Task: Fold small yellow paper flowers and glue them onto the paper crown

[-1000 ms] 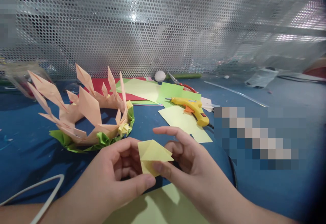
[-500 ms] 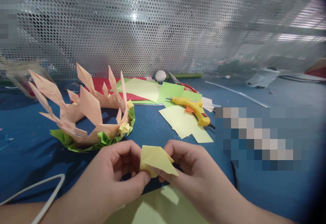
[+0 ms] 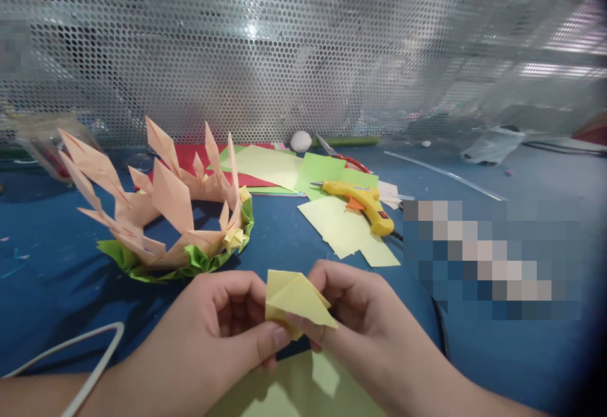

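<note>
Between my two hands is a small folded piece of yellow paper [image 3: 296, 300], creased into angled flaps. My left hand [image 3: 222, 322] pinches its left side, thumb in front and fingers curled behind. On the other side my right hand [image 3: 360, 309] grips the right flaps, its thumb under the pointed corner and some fingertips hidden. Below them a pale yellow-green sheet [image 3: 294, 392] lies on the table. Beyond my left hand stands a folded-paper crown [image 3: 173, 199] with tall peach points, green crumpled paper [image 3: 199, 260] round its base and small yellow paper flowers [image 3: 234, 240].
A yellow glue gun [image 3: 360, 199] rests on green and pale yellow sheets [image 3: 327, 224]. Behind it are red-handled scissors [image 3: 351, 162] and a white ball [image 3: 301, 142]. A white cable [image 3: 97, 369] crosses at the lower left. A perforated metal panel [image 3: 265, 56] closes off the back.
My left thumb has slid slightly along the lower edge of the folded paper. Both hands still hold it, and the whole view has shifted a little.
</note>
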The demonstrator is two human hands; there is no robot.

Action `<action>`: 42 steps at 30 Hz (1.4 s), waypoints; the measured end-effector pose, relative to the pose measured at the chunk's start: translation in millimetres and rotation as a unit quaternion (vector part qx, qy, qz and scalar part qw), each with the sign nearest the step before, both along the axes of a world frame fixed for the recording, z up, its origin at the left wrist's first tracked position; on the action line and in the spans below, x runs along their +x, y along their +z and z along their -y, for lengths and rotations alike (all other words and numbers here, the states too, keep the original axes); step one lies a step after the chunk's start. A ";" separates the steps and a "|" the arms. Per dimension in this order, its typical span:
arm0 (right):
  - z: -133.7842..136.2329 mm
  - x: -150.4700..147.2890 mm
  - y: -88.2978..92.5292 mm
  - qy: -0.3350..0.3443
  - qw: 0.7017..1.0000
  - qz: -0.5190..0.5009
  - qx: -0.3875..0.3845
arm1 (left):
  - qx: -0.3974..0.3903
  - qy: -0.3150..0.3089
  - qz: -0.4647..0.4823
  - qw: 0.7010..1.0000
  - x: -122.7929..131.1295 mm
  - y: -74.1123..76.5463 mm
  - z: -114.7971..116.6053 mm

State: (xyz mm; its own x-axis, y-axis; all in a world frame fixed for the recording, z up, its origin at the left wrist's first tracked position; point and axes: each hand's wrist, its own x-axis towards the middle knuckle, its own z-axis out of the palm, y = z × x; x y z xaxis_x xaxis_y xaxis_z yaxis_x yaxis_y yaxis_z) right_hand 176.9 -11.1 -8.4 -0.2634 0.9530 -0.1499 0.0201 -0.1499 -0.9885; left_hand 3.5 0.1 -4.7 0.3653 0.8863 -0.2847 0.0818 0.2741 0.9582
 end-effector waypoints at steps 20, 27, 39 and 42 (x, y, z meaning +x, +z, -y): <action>0.6 3.1 -4.8 -0.050 0.972 0.072 0.220 | 0.061 0.042 0.019 0.997 -2.7 11.8 -6.7; 4.1 9.8 -2.0 -0.072 0.920 0.123 0.366 | 0.083 0.063 0.025 0.994 -5.5 4.2 -6.8; 0.4 9.1 -1.2 -0.034 0.967 0.114 0.223 | -0.006 0.071 0.084 0.994 -9.9 -0.9 -6.8; 0.1 9.6 -1.2 -0.018 0.977 0.087 0.192 | -0.011 0.084 0.064 0.994 -8.2 -0.3 -8.8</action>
